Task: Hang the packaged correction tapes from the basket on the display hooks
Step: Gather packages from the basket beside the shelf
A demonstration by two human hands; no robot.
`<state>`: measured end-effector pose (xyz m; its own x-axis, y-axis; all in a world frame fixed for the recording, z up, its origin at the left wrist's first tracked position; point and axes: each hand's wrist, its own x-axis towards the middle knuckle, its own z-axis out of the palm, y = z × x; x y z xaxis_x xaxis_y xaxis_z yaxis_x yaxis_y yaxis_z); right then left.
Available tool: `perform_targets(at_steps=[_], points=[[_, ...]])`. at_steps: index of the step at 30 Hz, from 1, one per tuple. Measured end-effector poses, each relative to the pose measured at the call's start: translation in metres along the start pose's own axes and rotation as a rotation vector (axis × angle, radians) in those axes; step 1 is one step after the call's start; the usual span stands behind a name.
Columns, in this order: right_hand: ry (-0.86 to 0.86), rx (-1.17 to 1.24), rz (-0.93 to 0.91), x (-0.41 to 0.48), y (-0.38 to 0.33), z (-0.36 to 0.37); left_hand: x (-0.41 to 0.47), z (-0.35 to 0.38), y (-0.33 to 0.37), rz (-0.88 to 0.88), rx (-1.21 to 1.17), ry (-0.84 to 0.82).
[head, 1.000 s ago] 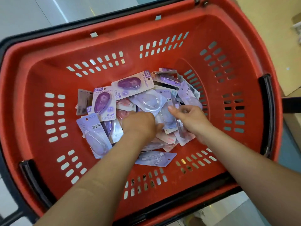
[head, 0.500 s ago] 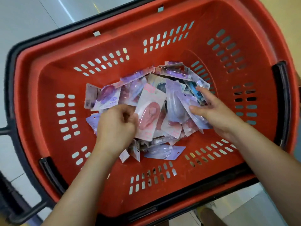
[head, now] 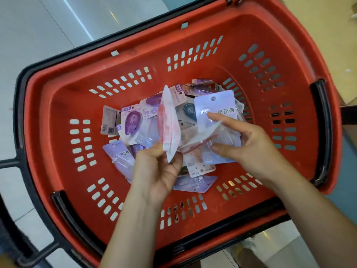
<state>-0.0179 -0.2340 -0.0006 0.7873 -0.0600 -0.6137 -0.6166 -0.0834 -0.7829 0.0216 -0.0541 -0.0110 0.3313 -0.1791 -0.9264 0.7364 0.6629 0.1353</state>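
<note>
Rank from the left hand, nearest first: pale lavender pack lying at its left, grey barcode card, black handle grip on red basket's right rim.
1. Pale lavender pack, beside the left hand.
2. Grey barcode card, pile's left edge.
3. Black handle grip, far right.

Lighting: bright, even, from overhead. Glare: pale streaks are reflected on the glossy floor (head: 48, 26) at upper left; sheen is carried by the lilac package (head: 218, 105) held in the right hand (head: 249, 149). Shadows: soft, faint. Blur: the pink package (head: 169, 122) pinched by the left hand (head: 156, 176) is smeared by motion. Distortion: the basket (head: 241, 24) rim is bowed outward by the wide lens.
</note>
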Motion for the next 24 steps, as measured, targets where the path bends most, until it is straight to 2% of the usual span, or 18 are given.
perform_targets(at_steps=[3, 6, 8, 10, 13, 14, 17, 20, 21, 24], points=[[-0.025, 0.039, 0.009, -0.001, -0.005, -0.009, 0.006, 0.001, -0.007, -0.14, 0.034, 0.005], [-0.132, -0.016, -0.08, -0.002, -0.019, -0.017, 0.003, 0.002, -0.014, -0.213, 0.24, 0.036], [-0.153, -0.069, -0.072, -0.002, -0.019, -0.02, -0.003, 0.006, -0.02, -0.142, 0.359, 0.114], [-0.095, -0.068, -0.035, -0.004, -0.014, -0.018, -0.001, 0.005, -0.023, 0.019, 0.44, 0.175], [0.094, 0.164, 0.006, -0.007, -0.003, -0.013, 0.001, -0.007, -0.011, 0.288, 0.628, 0.169], [0.136, 0.172, 0.015, -0.007, 0.001, -0.012, 0.001, -0.013, -0.006, 0.366, 0.702, 0.136], [0.072, 0.219, 0.1, -0.004, 0.003, -0.003, -0.006, -0.016, -0.002, 0.385, 0.762, -0.021], [0.023, 0.175, 0.135, 0.003, 0.006, 0.008, -0.001, -0.016, -0.018, 0.4, 1.005, -0.109], [0.045, 0.202, 0.159, 0.005, 0.007, 0.011, 0.001, -0.016, -0.024, 0.415, 1.022, -0.108], [0.069, 0.495, 0.279, 0.009, 0.008, 0.019, 0.008, -0.021, -0.038, 0.571, 1.125, -0.013]])
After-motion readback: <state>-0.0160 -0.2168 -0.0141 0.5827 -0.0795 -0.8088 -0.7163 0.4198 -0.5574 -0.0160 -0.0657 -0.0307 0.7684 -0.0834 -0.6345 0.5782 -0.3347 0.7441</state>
